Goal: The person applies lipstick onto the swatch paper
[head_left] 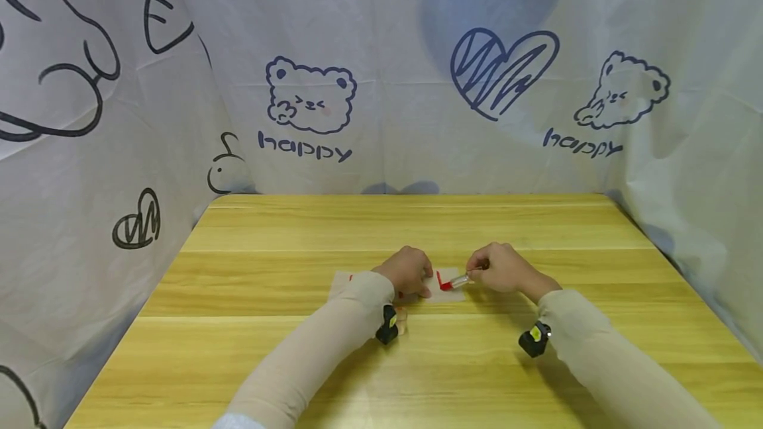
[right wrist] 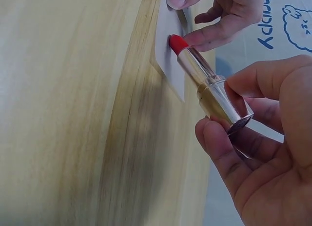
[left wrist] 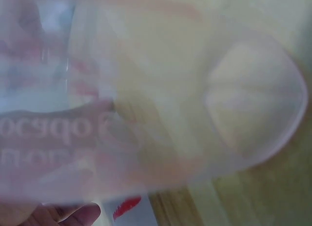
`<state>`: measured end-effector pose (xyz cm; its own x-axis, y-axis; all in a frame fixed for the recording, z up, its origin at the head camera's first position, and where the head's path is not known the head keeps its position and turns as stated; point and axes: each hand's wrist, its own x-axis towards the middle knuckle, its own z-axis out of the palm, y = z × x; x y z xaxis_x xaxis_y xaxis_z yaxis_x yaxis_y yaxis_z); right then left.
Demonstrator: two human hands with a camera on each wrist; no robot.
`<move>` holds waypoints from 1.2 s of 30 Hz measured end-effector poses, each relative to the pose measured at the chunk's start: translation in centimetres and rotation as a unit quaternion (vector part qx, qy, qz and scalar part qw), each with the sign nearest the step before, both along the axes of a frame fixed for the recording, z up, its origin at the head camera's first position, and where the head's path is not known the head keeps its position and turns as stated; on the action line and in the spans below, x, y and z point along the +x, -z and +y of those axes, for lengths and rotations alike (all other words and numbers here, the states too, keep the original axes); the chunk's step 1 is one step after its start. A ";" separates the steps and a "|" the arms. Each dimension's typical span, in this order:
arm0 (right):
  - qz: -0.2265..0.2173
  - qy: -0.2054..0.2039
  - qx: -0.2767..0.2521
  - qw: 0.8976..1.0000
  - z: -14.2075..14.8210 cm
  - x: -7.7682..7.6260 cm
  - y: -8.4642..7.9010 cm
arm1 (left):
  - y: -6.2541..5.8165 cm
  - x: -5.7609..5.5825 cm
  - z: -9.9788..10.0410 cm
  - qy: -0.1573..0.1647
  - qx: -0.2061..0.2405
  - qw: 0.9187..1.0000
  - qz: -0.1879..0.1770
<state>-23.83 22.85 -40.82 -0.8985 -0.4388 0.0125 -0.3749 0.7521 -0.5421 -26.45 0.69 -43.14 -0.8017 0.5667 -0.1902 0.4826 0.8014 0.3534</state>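
Observation:
My right hand [head_left: 503,270] grips a lipstick [right wrist: 209,84] by its shiny metallic case, thumb on one side and fingers on the other. The red tip meets a small white sheet of paper [head_left: 456,294] on the table, at the lower end of a red stroke [head_left: 439,278]. Thumb and fingers apart, my left hand [head_left: 410,269] rests on the middle of that sheet, covering part of it. Further red marks show beside the left hand. In the left wrist view, a see-through object with pale lettering [left wrist: 48,126] fills most of the picture, blurred.
A wooden-topped table [head_left: 268,227] lies under both hands. White curtains [head_left: 393,85] with drawn bears, hearts and the word happy hang behind it and at both sides. Black cameras are strapped to both wrists.

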 end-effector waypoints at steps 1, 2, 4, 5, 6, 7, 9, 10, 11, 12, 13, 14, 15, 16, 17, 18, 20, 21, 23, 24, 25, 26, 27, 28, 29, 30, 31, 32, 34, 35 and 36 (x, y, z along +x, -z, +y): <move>-0.002 -0.002 0.001 1.000 0.0 0.0 0.0 | 0.0 0.0 0.0 -0.001 0.001 1.000 -0.001; -0.004 -0.004 0.002 1.000 0.0 0.1 0.0 | 0.0 0.0 0.0 -0.003 0.002 1.000 -0.001; -0.008 -0.008 0.001 1.000 0.1 0.1 0.0 | -0.1 0.1 0.0 -0.005 0.003 1.000 -0.002; -0.009 -0.011 0.002 1.000 0.1 0.1 0.0 | -0.1 0.1 0.0 -0.006 0.004 1.000 -0.003; -0.009 -0.013 0.002 1.000 0.1 0.1 -0.1 | -0.1 0.1 0.0 -0.005 0.003 1.000 -0.002; -0.011 -0.016 0.002 1.000 0.1 0.2 -0.1 | -0.1 0.1 -0.1 -0.005 0.004 1.000 -0.002; -0.011 -0.019 0.003 1.000 0.2 0.2 -0.1 | -0.1 0.1 0.0 -0.005 0.006 1.000 -0.003; -0.010 -0.022 0.003 1.000 0.2 0.2 -0.1 | -0.1 0.1 0.0 -0.006 0.007 1.000 -0.003; -0.009 -0.024 0.004 1.000 0.2 0.2 -0.1 | -0.1 0.2 0.0 -0.007 0.008 1.000 -0.004; -0.009 -0.027 0.003 1.000 0.2 0.3 -0.1 | -0.1 0.2 0.0 -0.007 0.009 1.000 -0.005; -0.011 -0.027 0.003 1.000 0.2 0.3 -0.1 | -0.1 0.2 0.0 -0.008 0.010 1.000 -0.006; -0.012 -0.029 0.003 1.000 0.2 0.3 -0.1 | -0.1 0.2 0.0 -0.009 0.011 1.000 -0.007; -0.013 -0.030 0.001 0.999 0.3 0.3 0.0 | -0.1 0.2 -0.1 -0.008 0.011 1.000 -0.006; -0.014 -0.031 0.000 0.999 0.3 0.3 0.0 | -0.1 0.3 -0.1 -0.008 0.012 1.000 -0.006; -0.015 -0.031 0.000 0.999 0.3 0.3 0.0 | -0.1 0.3 -0.1 -0.008 0.012 1.000 -0.005; -0.016 -0.032 -0.002 0.999 0.3 0.3 0.0 | -0.1 0.3 -0.1 -0.008 0.013 1.000 -0.005; -0.015 -0.033 -0.002 0.999 0.3 0.3 0.0 | -0.2 0.3 -0.1 -0.007 0.012 1.000 -0.005; -0.015 -0.033 -0.002 0.999 0.3 0.3 0.0 | -0.2 0.3 -0.1 -0.008 0.012 1.000 -0.005; -0.014 -0.032 0.001 0.999 0.3 0.3 0.0 | -0.2 0.3 -0.1 -0.008 0.010 1.000 -0.005; -0.013 -0.032 0.002 0.999 0.3 0.3 0.0 | -0.2 0.3 -0.1 -0.008 0.009 1.000 -0.005; -0.012 -0.032 0.004 0.999 0.3 0.3 -0.1 | -0.2 0.3 -0.1 -0.007 0.008 1.000 -0.005; -0.012 -0.031 0.005 0.999 0.2 0.3 -0.1 | -0.2 0.3 -0.1 -0.006 0.007 1.000 -0.003; -0.012 -0.030 0.006 0.999 0.2 0.3 -0.1 | -0.2 0.3 -0.1 -0.005 0.007 1.000 -0.001; -0.011 -0.029 0.008 0.999 0.2 0.3 -0.1 | -0.2 0.3 -0.1 -0.003 0.006 1.000 0.000; -0.011 -0.030 0.008 0.999 0.2 0.3 -0.2 | -0.2 0.4 -0.1 -0.002 0.006 1.000 0.001; -0.010 -0.030 0.008 0.999 0.1 0.3 -0.2 | -0.3 0.4 -0.1 -0.001 0.006 1.000 0.002; -0.010 -0.031 0.009 0.999 0.1 0.3 -0.2 | -0.3 0.4 -0.1 0.000 0.006 1.000 0.002; -0.010 -0.031 0.009 0.999 0.1 0.3 -0.2 | -0.3 0.4 -0.1 0.000 0.006 1.000 0.003; -0.008 -0.032 0.010 0.999 0.2 0.3 -0.2 | -0.3 0.4 -0.1 0.001 0.007 1.000 0.003; -0.007 -0.033 0.011 0.999 0.2 0.3 -0.3 | -0.3 0.4 -0.1 0.002 0.007 1.000 0.004; -0.006 -0.033 0.011 0.999 0.2 0.3 -0.3 | -0.3 0.4 -0.1 0.002 0.007 1.000 0.004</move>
<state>-23.52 23.04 -40.56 -0.8672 -0.4979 -0.0092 -0.4178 0.7374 -0.5308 -26.02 0.58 -42.82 -0.8006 0.5729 -0.1754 0.4894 0.7942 0.3602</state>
